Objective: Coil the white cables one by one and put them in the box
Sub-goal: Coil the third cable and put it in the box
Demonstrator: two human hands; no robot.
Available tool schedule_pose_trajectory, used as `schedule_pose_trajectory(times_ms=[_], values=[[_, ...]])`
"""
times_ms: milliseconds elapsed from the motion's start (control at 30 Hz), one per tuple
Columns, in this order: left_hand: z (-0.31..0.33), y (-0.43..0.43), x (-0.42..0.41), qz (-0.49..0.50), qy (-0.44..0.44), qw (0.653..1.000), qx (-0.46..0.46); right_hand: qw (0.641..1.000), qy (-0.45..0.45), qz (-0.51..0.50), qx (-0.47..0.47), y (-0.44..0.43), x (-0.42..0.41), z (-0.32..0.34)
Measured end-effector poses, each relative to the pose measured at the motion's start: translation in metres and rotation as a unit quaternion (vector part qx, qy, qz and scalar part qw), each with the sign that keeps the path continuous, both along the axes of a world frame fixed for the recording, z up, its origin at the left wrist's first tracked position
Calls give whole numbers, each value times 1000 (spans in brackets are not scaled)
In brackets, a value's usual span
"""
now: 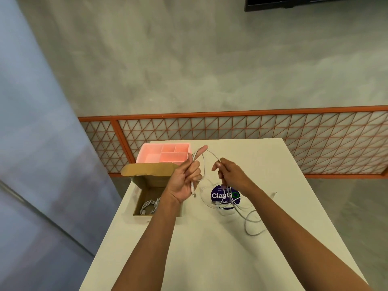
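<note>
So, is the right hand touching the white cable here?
Touching. The head view shows the right hand pinching the white cable between thumb and fingers; the strand runs from there up to the left hand, which grips it too.

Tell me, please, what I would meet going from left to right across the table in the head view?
Cardboard box → left hand → right hand → white cable, its trailing loop on the table. The pink organizer and round sticker overlap these, so I left them out.
</note>
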State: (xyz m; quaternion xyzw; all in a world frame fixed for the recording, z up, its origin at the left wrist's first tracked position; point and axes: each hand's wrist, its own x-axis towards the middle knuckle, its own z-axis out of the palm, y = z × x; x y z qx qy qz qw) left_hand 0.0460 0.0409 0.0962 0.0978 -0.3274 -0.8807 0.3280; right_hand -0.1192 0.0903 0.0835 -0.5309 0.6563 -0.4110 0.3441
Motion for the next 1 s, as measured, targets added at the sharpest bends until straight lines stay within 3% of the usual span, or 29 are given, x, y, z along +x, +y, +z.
schedule_pose_trajectory(times_ms=[133,300,567,800,1000], values=[[-5,-3,1,16,-40,997,-57,988,64,77,116,6,6,-3],[-16,-8,0,65,-39,996,-55,964,105,163,183,10,15,18],[-18,-10,-2,114,-50,991,-56,946,103,241,189,15,24,31],[-12,-12,-7,180,-173,964,-87,927,223,245,177,13,18,55],[-2,-9,-10,203,-168,960,-95,916,274,230,181,13,17,64]])
